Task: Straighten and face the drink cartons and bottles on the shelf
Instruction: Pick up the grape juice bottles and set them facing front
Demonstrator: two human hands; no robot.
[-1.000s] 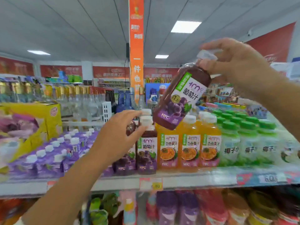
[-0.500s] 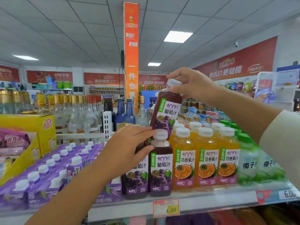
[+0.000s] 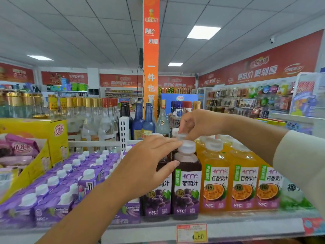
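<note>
Two dark grape juice bottles stand at the shelf front, labels facing me: the left one [image 3: 158,196] and the right one [image 3: 186,187]. My left hand [image 3: 146,166] wraps round the neck of the left bottle, hiding its cap, and its fingertips touch the right bottle's white cap. My right hand [image 3: 200,124] pinches the cap of a third grape bottle [image 3: 181,136], which stands behind the front right one with its body hidden. Orange passion fruit bottles [image 3: 216,182] line up to the right, and purple cartons [image 3: 52,191] fill the left.
A price tag [image 3: 191,233] hangs on the shelf edge [image 3: 246,224]. Green-labelled coconut bottles [image 3: 292,191] sit at the far right. A yellow display box [image 3: 35,131] stands at the left. Behind a white divider [image 3: 124,131] are glass liquor bottles [image 3: 88,117].
My right hand has brought the raised, tilted grape bottle down and upright into the row behind the front bottles. My left hand stayed on the front left bottle.
</note>
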